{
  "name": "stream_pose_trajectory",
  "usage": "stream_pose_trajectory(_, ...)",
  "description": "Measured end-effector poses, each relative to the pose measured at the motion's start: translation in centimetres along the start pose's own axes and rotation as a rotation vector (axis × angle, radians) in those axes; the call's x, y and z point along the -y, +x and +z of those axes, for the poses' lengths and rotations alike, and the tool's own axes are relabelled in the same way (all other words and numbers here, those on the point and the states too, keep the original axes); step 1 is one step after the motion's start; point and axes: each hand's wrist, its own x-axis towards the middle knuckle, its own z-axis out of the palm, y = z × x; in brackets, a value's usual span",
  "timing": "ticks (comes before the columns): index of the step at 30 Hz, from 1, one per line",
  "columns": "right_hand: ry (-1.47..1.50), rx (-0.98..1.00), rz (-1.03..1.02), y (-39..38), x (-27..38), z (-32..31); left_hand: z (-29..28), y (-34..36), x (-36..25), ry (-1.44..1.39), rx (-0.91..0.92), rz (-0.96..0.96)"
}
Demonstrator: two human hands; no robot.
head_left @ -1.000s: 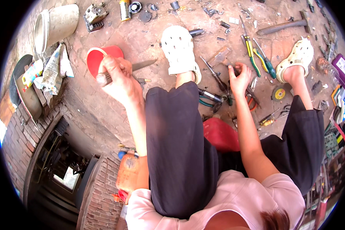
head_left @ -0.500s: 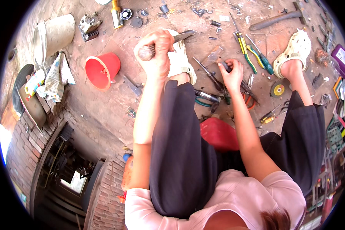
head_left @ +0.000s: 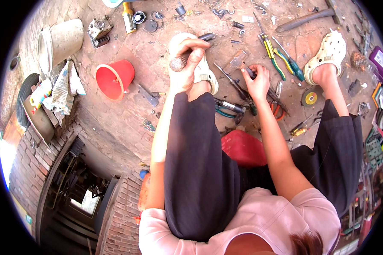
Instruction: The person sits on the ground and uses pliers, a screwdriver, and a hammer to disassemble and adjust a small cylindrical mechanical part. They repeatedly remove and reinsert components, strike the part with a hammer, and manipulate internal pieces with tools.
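Observation:
My left hand (head_left: 185, 68) is raised over the left shoe (head_left: 205, 75), closed around the wooden handle of a hammer (head_left: 177, 64). The handle's butt points up toward me, and part of the dark metal head (head_left: 207, 37) shows beyond my fingers. Low over the ground, my right hand (head_left: 258, 83) pinches a dark rod-like piece (head_left: 250, 73) between thumb and fingers. My palm hides part of it. Close beside this hand lie a thin-shafted tool with a dark handle (head_left: 238, 89) and dark pliers (head_left: 278, 102).
Yellow-green pliers (head_left: 281, 57), screwdrivers (head_left: 267, 42) and another hammer (head_left: 306, 21) lie ahead to the right. A grinding disc (head_left: 311, 98) is by the right shoe (head_left: 327, 53). Leftward are a red bucket (head_left: 125, 76), a flat blade (head_left: 148, 95), a metal part (head_left: 100, 29) and a whitish bucket (head_left: 68, 38).
My left hand has shifted right and slightly down with the hammer, and the handle's angle has changed. My right hand stays in nearly the same place, still pinching the dark piece.

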Motion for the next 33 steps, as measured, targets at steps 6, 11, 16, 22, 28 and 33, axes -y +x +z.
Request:
stream_pose_trajectory(6, 0.008, -0.012, -0.005, 0.0, -0.5, 0.5, 0.6, 0.6, -1.1, -0.330, -0.340, 0.050)
stream_pose_trajectory(11, -0.019, -0.034, -0.015, 0.0, -0.2, 0.4, -0.1, -0.4, -0.2, -0.144, 0.001, 0.040)
stream_pose_trajectory(16, -0.014, -0.034, -0.034, -0.1, 0.0, 0.5, 0.0, -0.3, 0.4, -0.171, 0.039, -0.006)
stream_pose_trajectory(22, -0.043, -0.052, -0.009, 0.1, -0.5, 0.7, 0.7, -0.3, 0.1, -0.285, -0.170, -0.047)
stream_pose_trajectory(28, -0.038, -0.068, -0.015, 0.1, -0.5, 0.6, -0.4, 0.4, -1.7, -0.292, 0.025, 0.217)
stream_pose_trajectory(33, -0.015, -0.028, -0.006, 0.0, 0.4, 0.2, -1.0, 0.6, -1.5, -0.064, -0.081, 0.220)
